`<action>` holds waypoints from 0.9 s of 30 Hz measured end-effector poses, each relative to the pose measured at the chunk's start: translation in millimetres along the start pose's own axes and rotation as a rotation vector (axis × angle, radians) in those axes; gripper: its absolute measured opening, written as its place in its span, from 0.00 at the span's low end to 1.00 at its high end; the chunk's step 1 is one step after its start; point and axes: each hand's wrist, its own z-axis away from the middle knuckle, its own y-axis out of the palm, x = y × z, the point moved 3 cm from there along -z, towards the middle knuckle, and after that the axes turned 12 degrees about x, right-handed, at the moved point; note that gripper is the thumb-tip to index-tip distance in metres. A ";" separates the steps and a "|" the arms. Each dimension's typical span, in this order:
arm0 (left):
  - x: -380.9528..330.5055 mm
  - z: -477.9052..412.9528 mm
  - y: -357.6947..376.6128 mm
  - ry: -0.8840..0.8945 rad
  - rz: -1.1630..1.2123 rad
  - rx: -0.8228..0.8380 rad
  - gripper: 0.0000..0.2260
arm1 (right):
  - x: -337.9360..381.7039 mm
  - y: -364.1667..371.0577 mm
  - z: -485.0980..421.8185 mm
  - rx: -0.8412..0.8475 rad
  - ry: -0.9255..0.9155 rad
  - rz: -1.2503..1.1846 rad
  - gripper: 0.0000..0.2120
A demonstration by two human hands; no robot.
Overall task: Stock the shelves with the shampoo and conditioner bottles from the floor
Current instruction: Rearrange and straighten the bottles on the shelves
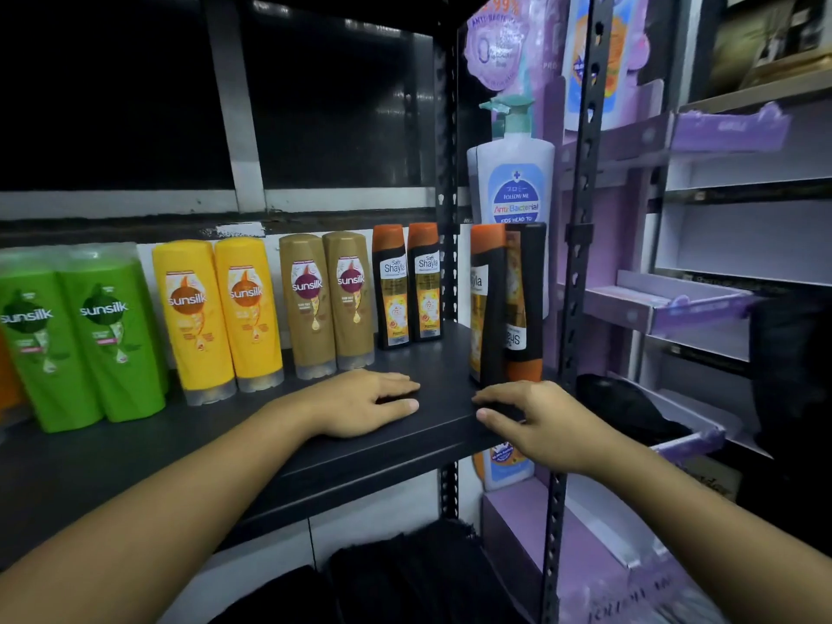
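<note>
Our left hand (360, 404) lies flat on the shelf's (432, 353) free front; our right hand (542, 425), fingers loose, touches its edge, fingertips blurred.

Left arm (180, 502): enters from the lower left, forearm bare, extended forward and to the right. Left hand (364, 403): palm down, lying flat, fingers straight and close together, tips directed right (thumb lies alongside, on the near side). Right arm (675, 511): enters from the lower right, forearm bare, angled up and to the left. Right hand (540, 425): back uppermost, fingers loosely bent, tips directed left toward the other hand. Hands near each other, not touching.
</note>
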 end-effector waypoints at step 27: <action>-12.1 -67.1 -34.2 -0.023 0.572 -0.517 0.39 | -27.9 -7.9 -63.8 -0.330 0.271 -0.564 0.29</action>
